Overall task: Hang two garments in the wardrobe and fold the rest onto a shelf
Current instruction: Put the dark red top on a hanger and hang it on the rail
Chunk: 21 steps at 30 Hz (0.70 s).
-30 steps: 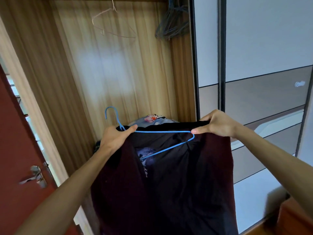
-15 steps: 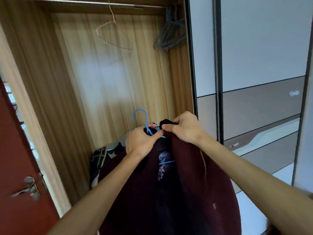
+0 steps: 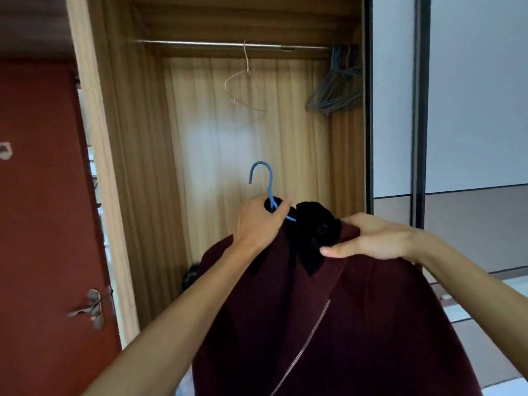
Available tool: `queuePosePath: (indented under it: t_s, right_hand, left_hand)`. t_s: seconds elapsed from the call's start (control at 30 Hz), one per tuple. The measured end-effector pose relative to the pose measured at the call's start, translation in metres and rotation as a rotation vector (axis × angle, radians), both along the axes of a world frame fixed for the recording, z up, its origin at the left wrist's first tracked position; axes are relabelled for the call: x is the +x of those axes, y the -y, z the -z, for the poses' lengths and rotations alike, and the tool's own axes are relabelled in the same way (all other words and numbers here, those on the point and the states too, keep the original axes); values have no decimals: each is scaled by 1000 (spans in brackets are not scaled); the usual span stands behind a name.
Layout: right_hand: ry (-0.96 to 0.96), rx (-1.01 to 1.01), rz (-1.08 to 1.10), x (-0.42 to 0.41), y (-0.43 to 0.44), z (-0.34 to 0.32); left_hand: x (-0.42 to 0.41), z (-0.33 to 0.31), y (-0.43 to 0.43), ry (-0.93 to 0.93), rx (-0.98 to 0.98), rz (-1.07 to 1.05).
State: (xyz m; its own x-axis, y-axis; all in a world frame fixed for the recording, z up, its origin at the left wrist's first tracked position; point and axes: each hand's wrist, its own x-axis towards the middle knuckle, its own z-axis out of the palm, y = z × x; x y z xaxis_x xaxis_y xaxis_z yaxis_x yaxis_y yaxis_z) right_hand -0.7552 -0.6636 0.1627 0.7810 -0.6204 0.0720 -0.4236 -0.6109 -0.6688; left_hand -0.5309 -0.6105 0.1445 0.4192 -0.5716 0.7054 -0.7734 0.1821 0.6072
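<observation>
**Jacket on its hanger, rail yet to reach**

The left hand [image 3: 258,224] has its fingers curled round the neck of the blue hanger [image 3: 261,178], just under the hook, with some dark cloth bunched inside the grip. The right hand [image 3: 380,238] pinches the right shoulder of the maroon jacket [image 3: 343,324], thumb below and fingers laid over the top, beside the black collar [image 3: 317,232]. The jacket hangs from the hanger in front of the open wardrobe [image 3: 137,167], zip side toward the camera, and is not yet inside.

The rail [image 3: 214,44] runs across the top of the wardrobe, above and beyond the hook. A bare wire hanger [image 3: 245,90] hangs near its middle, and a bunch of grey hangers [image 3: 334,90] crowds the right end.

The step in hand looks like the lift to the rail. The left hand should do the carrying, raising the hook over the rail in the bare stretch to either side of the wire hanger so the two do not tangle. The hook opens to the left, so it will probably need turning to catch. The cloth looks heavy for thin wire, so the right hand is best kept on the shoulder until the hook is seated.
</observation>
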Motion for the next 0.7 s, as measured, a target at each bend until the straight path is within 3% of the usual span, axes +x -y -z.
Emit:
queuePosePath:
  t_s: [0.23,0.43,0.53,0.7]
  right_hand:
    - [539,359,-44,41,7,37]
    - [798,423,-3,113,27,41]
    - [866,398,19,160,38,25]
    - [930,381,48,233,62,-25]
  left_hand:
    - [13,-16,36,371,132,-114]
    - [52,-32,49,181,232,-108]
    - [84,-42,60,183,306,-197]
    - [150,-73,78,97,180,-238]
